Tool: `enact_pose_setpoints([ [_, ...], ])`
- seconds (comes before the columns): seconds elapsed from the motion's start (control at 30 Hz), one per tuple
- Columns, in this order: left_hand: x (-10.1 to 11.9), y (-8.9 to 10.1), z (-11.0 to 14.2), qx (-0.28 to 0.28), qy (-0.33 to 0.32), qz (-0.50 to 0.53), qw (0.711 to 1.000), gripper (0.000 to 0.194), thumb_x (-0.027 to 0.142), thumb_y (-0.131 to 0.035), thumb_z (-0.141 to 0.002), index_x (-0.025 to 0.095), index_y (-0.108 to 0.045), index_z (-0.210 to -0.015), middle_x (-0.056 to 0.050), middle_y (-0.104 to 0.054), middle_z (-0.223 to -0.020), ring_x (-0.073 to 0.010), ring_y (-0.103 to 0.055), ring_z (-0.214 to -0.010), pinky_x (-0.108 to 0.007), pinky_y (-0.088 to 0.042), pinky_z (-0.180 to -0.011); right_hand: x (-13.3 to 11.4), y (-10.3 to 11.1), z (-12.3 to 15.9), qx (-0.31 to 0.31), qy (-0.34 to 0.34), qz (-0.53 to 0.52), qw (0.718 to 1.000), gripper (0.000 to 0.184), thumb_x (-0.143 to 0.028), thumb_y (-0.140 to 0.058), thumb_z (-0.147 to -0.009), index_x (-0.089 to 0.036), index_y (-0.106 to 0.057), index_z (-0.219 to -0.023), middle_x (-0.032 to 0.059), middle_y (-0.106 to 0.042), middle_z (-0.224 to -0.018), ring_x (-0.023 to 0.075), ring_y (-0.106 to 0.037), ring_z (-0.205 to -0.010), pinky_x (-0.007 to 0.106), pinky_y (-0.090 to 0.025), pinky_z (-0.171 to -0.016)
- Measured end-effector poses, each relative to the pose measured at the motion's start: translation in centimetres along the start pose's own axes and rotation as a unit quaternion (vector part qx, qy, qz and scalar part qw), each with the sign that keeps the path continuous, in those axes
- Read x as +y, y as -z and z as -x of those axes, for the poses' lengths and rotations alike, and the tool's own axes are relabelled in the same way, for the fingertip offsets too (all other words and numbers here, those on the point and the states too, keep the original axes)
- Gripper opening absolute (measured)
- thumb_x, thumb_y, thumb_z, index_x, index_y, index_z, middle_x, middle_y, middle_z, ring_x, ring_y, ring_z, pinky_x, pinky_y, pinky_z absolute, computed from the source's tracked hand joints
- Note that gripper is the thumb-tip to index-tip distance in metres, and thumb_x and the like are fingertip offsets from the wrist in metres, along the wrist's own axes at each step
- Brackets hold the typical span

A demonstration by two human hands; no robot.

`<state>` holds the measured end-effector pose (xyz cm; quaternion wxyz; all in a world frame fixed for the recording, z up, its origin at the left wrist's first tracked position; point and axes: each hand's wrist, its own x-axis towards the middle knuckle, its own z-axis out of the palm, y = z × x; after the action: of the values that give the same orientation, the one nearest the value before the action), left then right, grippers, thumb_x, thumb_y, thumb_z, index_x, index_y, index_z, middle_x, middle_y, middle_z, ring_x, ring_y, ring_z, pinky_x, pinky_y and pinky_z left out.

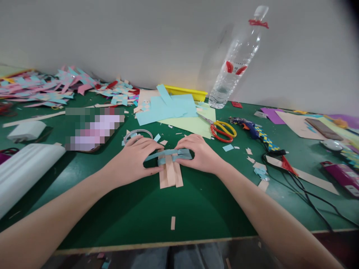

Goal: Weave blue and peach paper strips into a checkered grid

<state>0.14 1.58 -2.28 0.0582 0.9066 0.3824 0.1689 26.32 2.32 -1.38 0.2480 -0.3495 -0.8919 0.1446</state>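
Observation:
Both hands meet at the middle of the green table over a small weave of paper strips. My left hand (137,157) pinches one end of a blue paper strip (168,152) between thumb and fingers. At the strip's other end, my right hand (198,153) is closed on it. Under and between the fingers lie upright peach paper strips (169,173), side by side, with blue strips crossing their upper part. Parts of the weave are hidden by the fingers. Just behind my left hand rests a clear ring-shaped roll (138,134).
Red-and-yellow scissors (223,131) lie behind my right hand, near blue paper sheets (168,108) and a leaning water bottle (235,63). Cut strips (64,84) are heaped at back left. A white charger (27,130) sits left; black cables (303,190) run right.

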Motion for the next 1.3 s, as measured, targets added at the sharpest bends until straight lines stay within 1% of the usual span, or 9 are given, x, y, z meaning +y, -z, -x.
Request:
enact_pose_setpoints([
  [0.07, -0.16, -0.1, 0.06, 0.002, 0.005, -0.001, 1.0, 0.044, 0.054, -0.063, -0.086, 0.024, -0.058, -0.118, -0.006, -0.067, -0.12, -0.0297, -0.058, -0.118, -0.05, -0.03, -0.111, 0.09, -0.03, 0.01, -0.011, 0.007, -0.006, 1.0, 0.026, -0.037, -0.071, -0.083, -0.023, -0.066, -0.104, 0.0053, -0.07, -0.11, 0.0237, -0.061, -0.107, 0.044, -0.036, -0.101],
  [0.2, -0.37, -0.21, 0.12, 0.003, 0.008, 0.005, 1.0, 0.043, 0.054, -0.062, -0.086, 0.025, -0.059, -0.118, -0.006, -0.068, -0.12, -0.0297, -0.059, -0.118, -0.05, -0.03, -0.111, 0.24, -0.08, 0.02, -0.02, 0.01, -0.01, 1.0, 0.028, -0.036, -0.071, -0.082, -0.022, -0.065, -0.106, 0.0054, -0.07, -0.112, 0.0232, -0.062, -0.109, 0.047, -0.032, -0.107],
  [0.43, -0.28, -0.04, 0.15, -0.01, 0.005, 0.0, 1.0, 0.033, 0.047, -0.056, -0.091, 0.025, -0.059, -0.115, -0.006, -0.069, -0.117, -0.0278, -0.06, -0.115, -0.052, -0.028, -0.112, 0.36, -0.03, 0.03, -0.035, -0.009, -0.006, 0.999, 0.023, -0.038, -0.072, -0.082, -0.023, -0.066, -0.097, 0.0056, -0.07, -0.113, 0.0234, -0.063, -0.109, 0.052, -0.028, -0.111],
  [0.67, -0.25, -0.07, 0.13, -0.012, -0.004, -0.002, 1.0, 0.029, 0.043, -0.056, -0.092, 0.025, -0.059, -0.114, -0.006, -0.068, -0.118, -0.0273, -0.061, -0.114, -0.053, -0.029, -0.112, 0.37, 0.07, 0.07, -0.041, -0.015, -0.008, 0.999, 0.02, -0.037, -0.07, -0.083, -0.024, -0.066, -0.098, 0.0042, -0.07, -0.114, 0.0228, -0.063, -0.111, 0.055, -0.025, -0.115],
  [0.8, -0.12, -0.07, 0.11, 0.004, -0.009, -0.002, 1.0, 0.032, 0.047, -0.054, -0.092, 0.025, -0.061, -0.113, -0.006, -0.068, -0.121, -0.0277, -0.06, -0.116, -0.052, -0.029, -0.112, 0.31, 0.18, 0.08, -0.036, -0.01, -0.012, 0.999, 0.018, -0.038, -0.071, -0.083, -0.024, -0.066, -0.093, 0.0047, -0.07, -0.114, 0.0228, -0.063, -0.11, 0.056, -0.025, -0.115],
  [0.93, -0.04, -0.06, 0.11, 0.007, -0.007, -0.003, 1.0, 0.037, 0.054, -0.05, -0.094, 0.025, -0.062, -0.113, -0.007, -0.067, -0.123, -0.0275, -0.06, -0.117, -0.051, -0.029, -0.111, 0.38, 0.28, 0.1, -0.03, 0.001, -0.018, 0.999, 0.017, -0.038, -0.072, -0.084, -0.023, -0.066, -0.08, 0.0023, -0.069, -0.104, 0.0196, -0.064, -0.102, 0.052, -0.023, -0.115],
  [1.0, 0.01, -0.06, 0.06, 0.011, -0.006, 0.002, 1.0, 0.036, 0.053, -0.047, -0.096, 0.024, -0.062, -0.111, -0.007, -0.068, -0.121, -0.0269, -0.06, -0.116, -0.05, -0.03, -0.111, 0.42, 0.3, 0.1, -0.024, 0.013, -0.009, 1.0, 0.018, -0.038, -0.072, -0.084, -0.022, -0.067, -0.076, 0.0016, -0.067, -0.095, 0.018, -0.062, -0.095, 0.048, -0.029, -0.111],
  [1.1, 0.1, -0.15, -0.11, 0.019, 0.008, 0.017, 1.0, 0.036, 0.051, -0.043, -0.098, 0.024, -0.063, -0.11, -0.006, -0.069, -0.119, -0.0265, -0.059, -0.116, -0.048, -0.033, -0.107, 0.44, 0.21, 0.08, -0.027, 0.027, 0.005, 0.999, 0.015, -0.037, -0.071, -0.086, -0.023, -0.073, -0.082, 0.0006, -0.061, -0.083, 0.0172, -0.059, -0.086, 0.041, -0.036, -0.099],
  [1.3, 0.13, -0.66, -0.4, 0.032, 0.017, 0.02, 0.999, 0.029, 0.043, -0.047, -0.097, 0.022, -0.065, -0.107, -0.006, -0.069, -0.115, -0.0267, -0.06, -0.112, -0.046, -0.039, -0.102, 0.58, -0.24, 0.1, -0.051, 0.049, 0.026, 0.997, 0.016, -0.037, -0.064, -0.091, -0.026, -0.076, -0.094, -0.001, -0.059, -0.075, 0.0158, -0.056, -0.078, 0.04, -0.033, -0.095],
])
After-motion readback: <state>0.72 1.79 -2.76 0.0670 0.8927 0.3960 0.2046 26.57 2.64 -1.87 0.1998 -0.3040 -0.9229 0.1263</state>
